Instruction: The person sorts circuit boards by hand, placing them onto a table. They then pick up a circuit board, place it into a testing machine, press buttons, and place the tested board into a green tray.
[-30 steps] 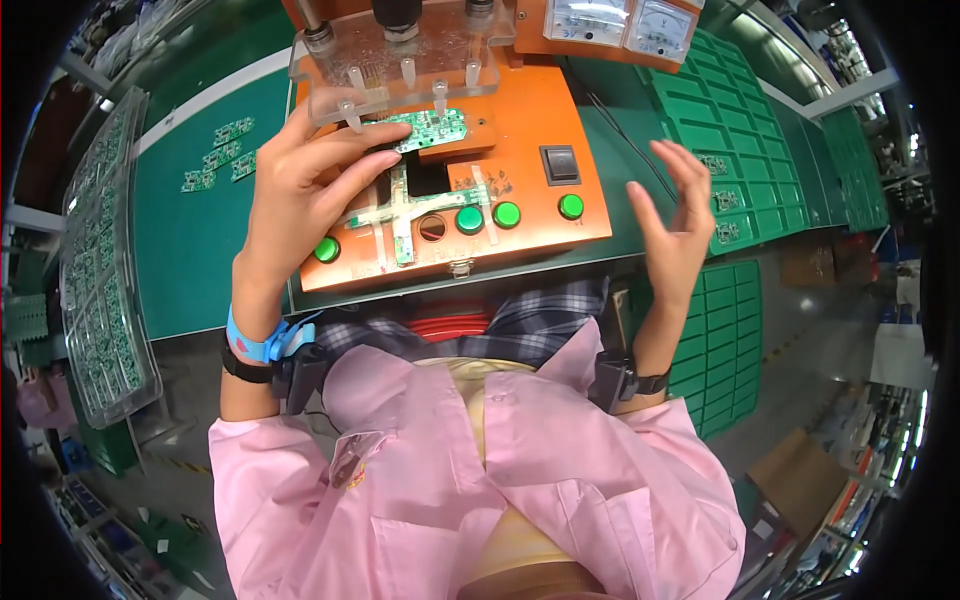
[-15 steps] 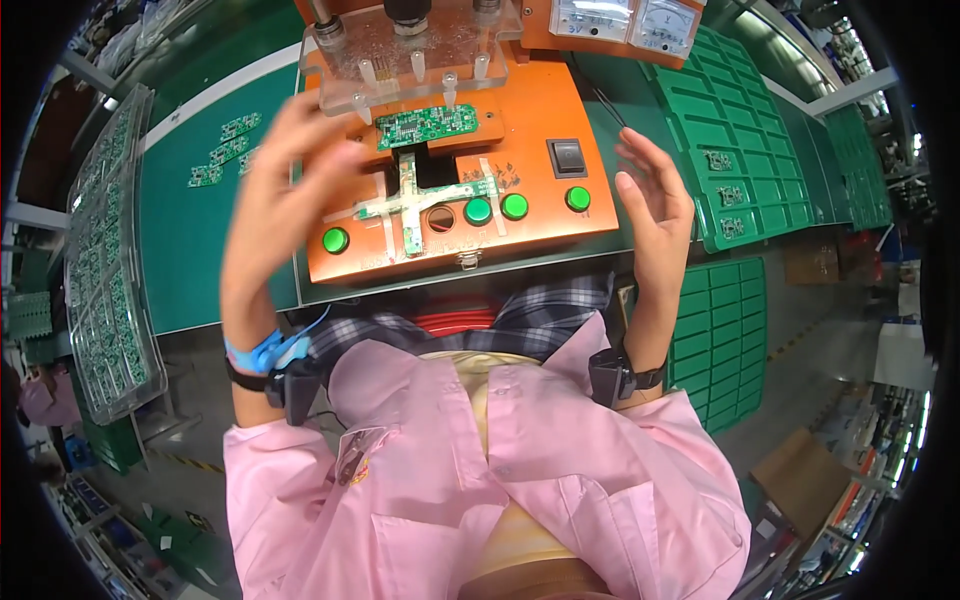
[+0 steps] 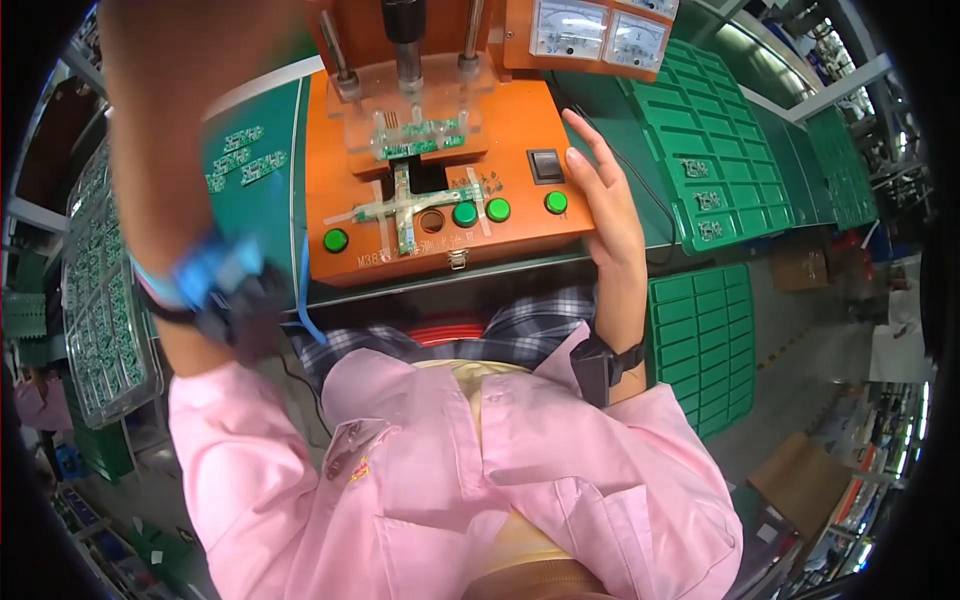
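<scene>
My left arm reaches up past the top left of the view; the left hand (image 3: 205,50) is a large blur and its fingers cannot be made out. A blue band (image 3: 225,275) is round that wrist. My right hand (image 3: 610,200) rests against the right side of an orange test fixture (image 3: 520,215), fingers stretched out and nothing in them, beside a black rocker switch (image 3: 546,166). On the fixture a green circuit board (image 3: 425,147) lies under a clear press plate (image 3: 370,135), which sits low over it. Below are several green round buttons (image 3: 498,210) and a taped cross of board strips (image 3: 404,208).
Several small circuit boards (image 3: 264,168) lie on the green table left of the fixture. A clear tray of boards (image 3: 105,310) stands at the far left. Right of the fixture are green compartment trays (image 3: 715,130), a dark cable (image 3: 650,190) and analog meters (image 3: 568,28).
My left hand has risen from beside the fixture to the top left. The clear press plate has come down over the circuit board. My right hand has moved left to the fixture's side.
</scene>
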### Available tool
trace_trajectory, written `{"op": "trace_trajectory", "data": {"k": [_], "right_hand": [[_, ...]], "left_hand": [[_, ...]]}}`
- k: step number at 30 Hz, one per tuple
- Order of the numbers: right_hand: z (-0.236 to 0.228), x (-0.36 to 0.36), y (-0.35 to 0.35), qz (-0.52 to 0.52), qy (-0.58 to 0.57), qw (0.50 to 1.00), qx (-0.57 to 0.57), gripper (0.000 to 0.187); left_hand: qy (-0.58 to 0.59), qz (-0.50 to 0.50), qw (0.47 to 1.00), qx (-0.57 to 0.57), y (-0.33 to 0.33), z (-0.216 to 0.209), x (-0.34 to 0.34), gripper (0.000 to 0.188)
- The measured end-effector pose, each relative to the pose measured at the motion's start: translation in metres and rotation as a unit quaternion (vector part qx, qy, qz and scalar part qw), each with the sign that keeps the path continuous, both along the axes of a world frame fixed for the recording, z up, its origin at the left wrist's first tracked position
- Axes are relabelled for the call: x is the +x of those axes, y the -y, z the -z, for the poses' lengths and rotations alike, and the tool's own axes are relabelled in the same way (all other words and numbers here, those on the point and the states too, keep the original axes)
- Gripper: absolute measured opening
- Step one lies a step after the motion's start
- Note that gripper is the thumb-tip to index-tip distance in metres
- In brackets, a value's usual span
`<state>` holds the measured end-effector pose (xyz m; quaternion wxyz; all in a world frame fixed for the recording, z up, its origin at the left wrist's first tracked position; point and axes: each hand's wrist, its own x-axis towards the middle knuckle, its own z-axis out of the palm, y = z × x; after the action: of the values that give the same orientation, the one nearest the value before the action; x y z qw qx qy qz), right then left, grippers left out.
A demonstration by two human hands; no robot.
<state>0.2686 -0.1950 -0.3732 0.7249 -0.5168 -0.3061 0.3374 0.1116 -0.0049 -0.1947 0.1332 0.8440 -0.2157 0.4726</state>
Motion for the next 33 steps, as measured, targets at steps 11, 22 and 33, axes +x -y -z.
{"op": "trace_trajectory", "data": {"k": [11, 22, 33], "right_hand": [[-0.014, 0.017, 0.003, -0.065, 0.125, 0.988, -0.065, 0.06], [0.019, -0.086, 0.024, 0.192, 0.713, 0.664, -0.116, 0.06], [0.046, -0.087, 0.005, 0.269, 0.695, 0.663, -0.07, 0.064]], "left_hand": [[0.086, -0.07, 0.992, -0.067, 0.036, 0.071, -0.017, 0.044], [-0.012, -0.179, 0.85, -0.496, 0.041, 0.172, -0.095, 0.056], [-0.011, -0.057, 0.717, -0.695, 0.067, 0.179, -0.061, 0.068]]}}
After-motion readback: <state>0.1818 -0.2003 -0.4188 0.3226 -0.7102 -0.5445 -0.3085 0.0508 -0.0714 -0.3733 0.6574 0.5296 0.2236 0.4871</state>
